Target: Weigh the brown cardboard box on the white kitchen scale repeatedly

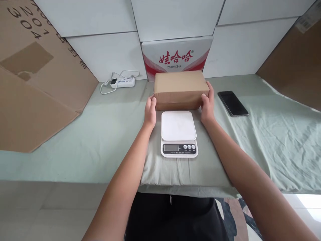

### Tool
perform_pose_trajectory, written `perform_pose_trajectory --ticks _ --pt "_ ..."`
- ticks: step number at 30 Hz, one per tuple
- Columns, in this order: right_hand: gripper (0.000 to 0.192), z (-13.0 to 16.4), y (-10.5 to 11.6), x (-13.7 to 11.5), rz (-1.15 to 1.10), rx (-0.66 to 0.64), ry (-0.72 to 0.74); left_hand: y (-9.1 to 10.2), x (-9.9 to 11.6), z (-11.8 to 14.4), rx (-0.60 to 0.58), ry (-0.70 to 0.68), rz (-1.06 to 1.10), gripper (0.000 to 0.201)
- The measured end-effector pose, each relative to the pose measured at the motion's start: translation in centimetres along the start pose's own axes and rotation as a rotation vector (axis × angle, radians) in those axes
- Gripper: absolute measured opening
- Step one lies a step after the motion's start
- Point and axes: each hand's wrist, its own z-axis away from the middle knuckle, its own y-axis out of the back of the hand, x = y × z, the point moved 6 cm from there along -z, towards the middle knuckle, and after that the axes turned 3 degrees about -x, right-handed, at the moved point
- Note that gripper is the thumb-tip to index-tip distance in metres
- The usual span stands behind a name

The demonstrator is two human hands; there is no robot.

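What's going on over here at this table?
A person holds a brown rectangular cardboard box by its two ends, left hand on one, right hand on the other. A white plastic digital scale sits on the pale green cloth, between the box and the person. A black rectangular phone lies right of the right hand.

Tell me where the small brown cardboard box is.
The box is just above the head view's centre, between left hand and right hand, behind the white rectangular scale.

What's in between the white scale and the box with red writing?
A brown box: in the head view, it's behind the scale and in front of the box with red writing, held by the left hand and right hand.
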Motion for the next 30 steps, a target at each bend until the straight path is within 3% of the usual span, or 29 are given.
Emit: perform_pose_trajectory --ticks 9,18,30 --pt "0.093 -0.1 -0.4 1.6 0.008 -0.029 -0.014 0.2 0.1 0.2 0.022 0.003 0.007 0.085" --pt "0.086 -0.1 -0.5 0.8 -0.007 -0.014 -0.035 0.4 -0.2 -0.1 0.013 -0.007 -0.06 0.083" --pt "0.085 0.0 -0.5 1.7 -0.079 -0.045 -0.026 0.3 0.0 -0.1 0.035 0.0 -0.031 0.076"
